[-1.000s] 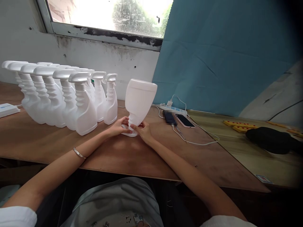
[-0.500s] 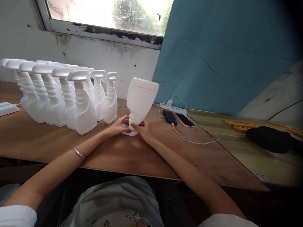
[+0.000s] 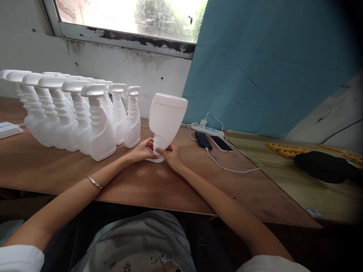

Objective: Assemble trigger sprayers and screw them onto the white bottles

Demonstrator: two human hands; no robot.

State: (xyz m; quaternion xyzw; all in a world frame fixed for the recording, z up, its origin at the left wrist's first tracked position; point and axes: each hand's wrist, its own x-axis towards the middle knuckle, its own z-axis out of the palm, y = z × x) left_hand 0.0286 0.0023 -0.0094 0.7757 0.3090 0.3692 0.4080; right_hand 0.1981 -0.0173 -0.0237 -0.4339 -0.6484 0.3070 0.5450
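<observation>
A white spray bottle [image 3: 167, 117] stands upside down on the brown table, its base up and its spray head [image 3: 155, 159] down against the tabletop. It leans a little to the right. My left hand [image 3: 144, 151] is closed around the spray head and neck from the left. From the right, my right hand [image 3: 171, 155] grips the neck, with the thumb across its front. Parts of the neck and trigger are hidden behind my fingers. To the left, several white spray bottles [image 3: 102, 132] stand upright in rows with their heads on.
Behind the bottle to the right lie a phone [image 3: 222, 144], a blurred dark object [image 3: 203, 139], a power strip [image 3: 212, 131] and white cables. Farther right are a black item [image 3: 323, 166] and yellow pieces [image 3: 286, 148]. A white box [image 3: 10, 130] sits at the far left.
The raised base of the upside-down bottle has shifted slightly left, so it stands a little straighter. Both hands keep their grip in nearly the same place.
</observation>
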